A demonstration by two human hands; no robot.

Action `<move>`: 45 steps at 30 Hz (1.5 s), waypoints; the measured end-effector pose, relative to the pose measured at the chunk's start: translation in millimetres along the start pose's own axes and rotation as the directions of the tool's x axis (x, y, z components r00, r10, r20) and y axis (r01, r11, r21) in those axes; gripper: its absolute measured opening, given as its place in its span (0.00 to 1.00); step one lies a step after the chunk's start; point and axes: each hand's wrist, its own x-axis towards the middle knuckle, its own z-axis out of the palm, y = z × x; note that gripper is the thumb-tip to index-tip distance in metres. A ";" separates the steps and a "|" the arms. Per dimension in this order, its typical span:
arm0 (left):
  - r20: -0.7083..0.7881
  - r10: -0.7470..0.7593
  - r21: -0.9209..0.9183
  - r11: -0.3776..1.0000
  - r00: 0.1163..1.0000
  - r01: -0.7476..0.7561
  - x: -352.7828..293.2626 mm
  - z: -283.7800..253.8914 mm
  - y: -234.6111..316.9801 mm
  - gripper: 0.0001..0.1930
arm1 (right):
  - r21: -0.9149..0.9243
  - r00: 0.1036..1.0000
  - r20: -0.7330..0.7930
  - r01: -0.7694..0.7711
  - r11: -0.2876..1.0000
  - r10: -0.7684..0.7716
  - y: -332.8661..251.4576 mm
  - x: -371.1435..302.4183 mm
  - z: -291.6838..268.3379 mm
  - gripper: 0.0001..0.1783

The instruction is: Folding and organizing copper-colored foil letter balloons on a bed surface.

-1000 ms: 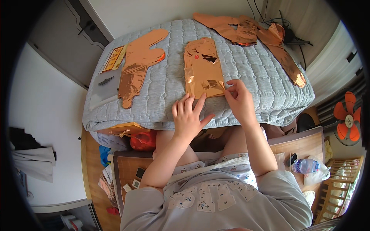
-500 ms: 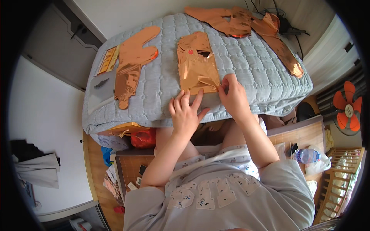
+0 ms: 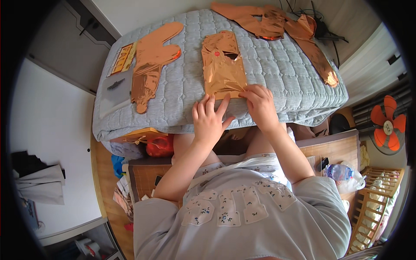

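A flat copper-coloured foil balloon (image 3: 225, 73) lies before me, its near part folded and creased, with a small red spot and a dark opening farther up. My left hand (image 3: 209, 121) rests on its near edge, fingers spread, holding nothing. At the balloon's near right corner, my right hand (image 3: 261, 107) is closed, thumb and fingers pinching the foil. To the left lies another flat copper foil balloon (image 3: 151, 54) with rounded lobes. Two more foil pieces, a wide balloon (image 3: 262, 24) and a long balloon (image 3: 314, 54), lie at the far right.
Everything lies on a grey quilted bed cover (image 3: 182, 89). At its left are a clear plastic sleeve (image 3: 113, 97) and a yellow printed card (image 3: 124, 58). An orange-bladed fan (image 3: 388, 125) and a plastic bottle (image 3: 340, 172) stand at the right. Below the bed's edge sits a red bag (image 3: 159, 146).
My right hand's fingers have come down and flattened over the near right corner of the foil. The left hand stays on the near edge. The whole view has shifted slightly.
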 end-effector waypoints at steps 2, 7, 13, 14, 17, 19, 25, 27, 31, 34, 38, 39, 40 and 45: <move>-0.002 0.002 -0.041 0.999 1.000 -0.002 -0.2 -3.6 -4.5 0.36 | -0.012 1.000 0.012 0.018 1.000 -0.018 6.2 -7.1 3.9 0.16; 0.004 0.052 -0.304 0.951 0.999 -0.048 -2.3 -11.1 -34.9 0.28 | -0.065 0.995 0.072 0.074 0.995 -0.069 1.8 -15.7 -10.9 0.19; 0.017 0.085 -0.292 0.953 0.996 -0.076 -1.4 -16.3 -48.6 0.23 | -0.123 0.992 0.121 0.036 0.992 -0.021 1.8 -23.9 -14.6 0.22; 0.012 0.107 -0.244 0.965 0.994 -0.101 -1.2 -17.3 -49.1 0.23 | -0.120 0.991 0.132 0.028 0.992 -0.012 2.9 -24.0 -15.0 0.22; -0.018 0.123 -0.244 0.962 0.992 -0.124 -1.9 -16.3 -53.3 0.23 | -0.118 0.990 0.142 0.014 0.993 0.003 4.2 -24.5 -13.3 0.22; -0.022 0.109 -0.258 0.960 0.994 -0.111 -3.4 -13.5 -53.5 0.23 | -0.120 0.990 0.141 0.008 0.993 0.009 4.8 -26.3 -11.3 0.21; -0.042 0.077 -0.297 0.951 0.996 -0.086 -6.3 -6.7 -51.1 0.23 | -0.142 0.989 0.135 -0.032 0.989 0.051 4.1 -30.1 -9.1 0.20; -0.051 0.074 -0.294 0.952 0.996 -0.086 -7.8 -4.8 -51.0 0.23 | -0.180 0.988 0.139 -0.036 0.983 0.062 2.4 -30.9 -8.4 0.20; -0.060 0.044 -0.291 0.955 0.997 -0.060 -10.5 -1.5 -49.3 0.24 | -0.237 0.989 0.129 -0.040 0.971 0.072 -0.8 -32.6 -10.5 0.19; -0.072 0.008 -0.303 0.953 0.997 -0.029 -12.1 0.7 -46.7 0.24 | -0.259 0.987 0.127 -0.066 0.964 0.102 1.3 -33.9 -10.8 0.18; -0.095 -0.062 -0.325 0.945 0.994 0.028 -15.9 2.1 -41.4 0.24 | -0.257 0.987 0.122 -0.074 0.964 0.108 -0.2 -32.3 -12.9 0.18; -0.096 -0.062 -0.324 0.945 0.993 0.027 -16.4 2.5 -40.4 0.24 | -0.252 0.986 0.122 -0.079 0.964 0.113 -0.4 -31.6 -12.9 0.18; -0.100 -0.081 -0.333 0.942 0.992 0.043 -16.9 2.9 -39.4 0.24 | -0.253 0.986 0.121 -0.079 0.964 0.112 -0.8 -31.2 -13.2 0.18; -0.109 -0.123 -0.350 0.933 0.986 0.078 -17.0 5.6 -35.8 0.24 | -0.208 0.989 0.058 -0.122 0.971 0.137 1.1 -31.3 -13.3 0.16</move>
